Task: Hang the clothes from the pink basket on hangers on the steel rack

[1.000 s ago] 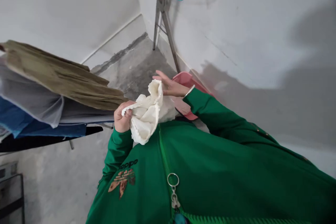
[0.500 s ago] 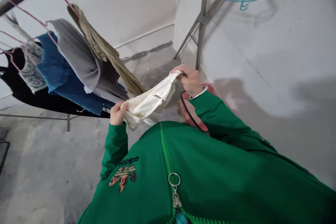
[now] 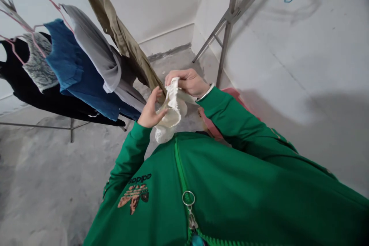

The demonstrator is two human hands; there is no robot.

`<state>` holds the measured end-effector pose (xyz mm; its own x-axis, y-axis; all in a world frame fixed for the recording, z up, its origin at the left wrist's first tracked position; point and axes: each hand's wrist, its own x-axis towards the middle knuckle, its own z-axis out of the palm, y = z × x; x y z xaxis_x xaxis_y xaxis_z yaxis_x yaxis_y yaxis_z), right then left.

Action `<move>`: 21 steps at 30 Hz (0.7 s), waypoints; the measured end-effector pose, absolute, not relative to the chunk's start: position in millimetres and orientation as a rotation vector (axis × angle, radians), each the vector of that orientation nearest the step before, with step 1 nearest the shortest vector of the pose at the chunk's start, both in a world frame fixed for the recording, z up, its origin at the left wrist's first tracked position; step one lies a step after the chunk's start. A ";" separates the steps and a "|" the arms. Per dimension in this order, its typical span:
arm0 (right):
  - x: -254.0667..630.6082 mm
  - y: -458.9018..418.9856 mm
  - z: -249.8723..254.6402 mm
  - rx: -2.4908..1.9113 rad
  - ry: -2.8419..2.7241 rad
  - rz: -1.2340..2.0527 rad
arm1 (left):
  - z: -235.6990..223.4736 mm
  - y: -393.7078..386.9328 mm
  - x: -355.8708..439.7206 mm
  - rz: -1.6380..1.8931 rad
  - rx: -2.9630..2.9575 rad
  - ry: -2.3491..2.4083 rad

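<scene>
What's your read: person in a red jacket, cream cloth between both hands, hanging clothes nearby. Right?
Not quite: the jacket is green, not red, as the head view shows. The rest stands: the cream cloth is between the left hand and right hand, with the hanging clothes nearby.

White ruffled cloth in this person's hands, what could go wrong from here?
The white ruffled cloth seems pinched mainly by the right hand, while the left hand lies open against it, so it could slip and drop onto the bare concrete floor, which looks dusty. The left hand is also close to the olive garment hanging beside it, so a careless movement might catch it and knock it on its hanger.
</scene>
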<state>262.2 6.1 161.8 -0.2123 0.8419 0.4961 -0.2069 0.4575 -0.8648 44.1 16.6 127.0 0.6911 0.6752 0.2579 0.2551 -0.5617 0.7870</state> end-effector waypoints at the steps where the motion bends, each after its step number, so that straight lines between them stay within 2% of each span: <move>1: 256.2 8.7 164.8 -0.600 -1.601 1.013 | 129.7 23.3 54.9 0.764 2.136 0.633; 6: 247.1 24.3 171.2 -0.850 -1.937 0.548 | 129.9 53.1 85.4 0.958 2.008 0.570; 11: 262.3 4.5 142.5 -1.163 -1.514 0.303 | 116.9 58.4 93.6 1.113 1.740 0.862; 14: 259.8 -26.6 105.4 -1.280 -1.440 0.454 | 114.1 58.9 105.4 1.271 1.567 0.984; 17: 250.9 -46.0 67.9 -1.423 -1.503 0.778 | 118.0 58.1 120.2 1.394 1.489 1.025; 19: 251.3 -45.5 52.3 -1.485 -1.471 0.980 | 123.8 57.1 125.6 1.431 1.493 1.038; 21: 262.5 -37.5 48.2 -1.485 -1.346 1.027 | 130.7 57.3 123.2 1.434 1.526 1.084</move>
<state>262.5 -37.5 48.2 0.0793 0.9965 -0.0258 0.2879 -0.0477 -0.9565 123.2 57.3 130.7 0.0075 0.9377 0.3475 0.0785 -0.3470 0.9346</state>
